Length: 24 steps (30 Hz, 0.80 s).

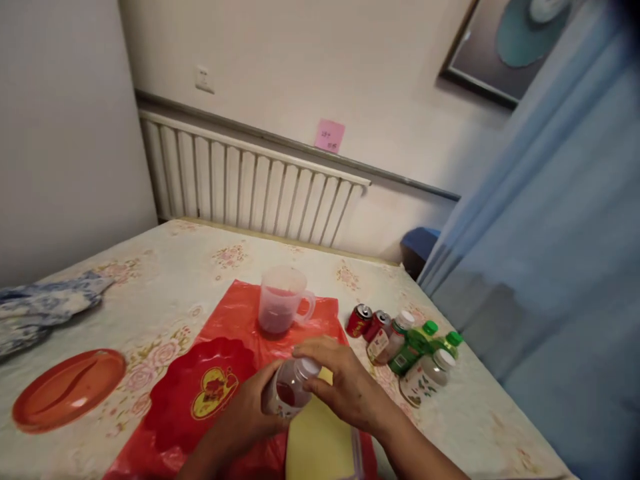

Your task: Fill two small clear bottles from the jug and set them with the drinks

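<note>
My left hand [255, 403] is wrapped round the body of a clear plastic bottle [289, 392] with a white cap and reddish contents. The fingers of my right hand [345, 383] close on the bottle's white cap [307, 367]. Below the bottle lies a yellow board [320, 443], partly covered by my hands. Just beyond stands a translucent measuring jug [281, 300] with dark liquid in it, its handle to the right. A red scalloped tray [173, 393] with a gold heart emblem is left of my hands.
A red plastic sheet [225, 310] covers part of the flowered tablecloth [170, 257]. To the right stand two red cans [360, 321], a bottle with a beige label [387, 343], green bottles [413, 350] and a white-capped bottle [425, 380]. An orange plate [70, 390] and patterned cloth [45, 310] lie left.
</note>
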### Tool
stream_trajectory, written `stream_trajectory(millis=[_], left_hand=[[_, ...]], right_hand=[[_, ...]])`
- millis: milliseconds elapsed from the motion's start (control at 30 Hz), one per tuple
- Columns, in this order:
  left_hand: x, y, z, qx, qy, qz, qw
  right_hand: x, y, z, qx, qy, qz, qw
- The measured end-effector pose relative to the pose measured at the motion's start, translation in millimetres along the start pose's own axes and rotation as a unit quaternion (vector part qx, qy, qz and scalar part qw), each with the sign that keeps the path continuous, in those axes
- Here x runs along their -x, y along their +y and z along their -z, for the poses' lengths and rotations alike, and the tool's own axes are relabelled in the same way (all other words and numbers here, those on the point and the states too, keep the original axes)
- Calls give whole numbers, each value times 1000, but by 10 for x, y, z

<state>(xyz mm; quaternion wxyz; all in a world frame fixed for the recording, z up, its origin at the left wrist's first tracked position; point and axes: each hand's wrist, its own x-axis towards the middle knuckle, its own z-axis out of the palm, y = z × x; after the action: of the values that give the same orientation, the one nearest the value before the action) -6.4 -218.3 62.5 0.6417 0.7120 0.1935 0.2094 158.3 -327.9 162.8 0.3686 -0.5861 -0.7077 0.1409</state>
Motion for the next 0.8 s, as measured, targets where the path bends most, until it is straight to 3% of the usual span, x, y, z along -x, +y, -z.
stream_trajectory(millis=[100,300,533,667,800], left_hand=[[-43,-19,-308,21,-43,13,999],[-236,-119,-866,32,-77,12,996],[-507,5,-1418,21,-103,-8,994],[-673,75,-1690,-5,-94,-16,995],[-880,11,-1918,-7,-84,-25,996]], right_hand=[[328,87,103,-22,34,-31,999],[789,207,421,-32,71,-72,994],[1193,424,778,-23,107,-110,988],[1435,663,908,-44,188,-155,969],[1792,988,970,-51,288,-202,935]])
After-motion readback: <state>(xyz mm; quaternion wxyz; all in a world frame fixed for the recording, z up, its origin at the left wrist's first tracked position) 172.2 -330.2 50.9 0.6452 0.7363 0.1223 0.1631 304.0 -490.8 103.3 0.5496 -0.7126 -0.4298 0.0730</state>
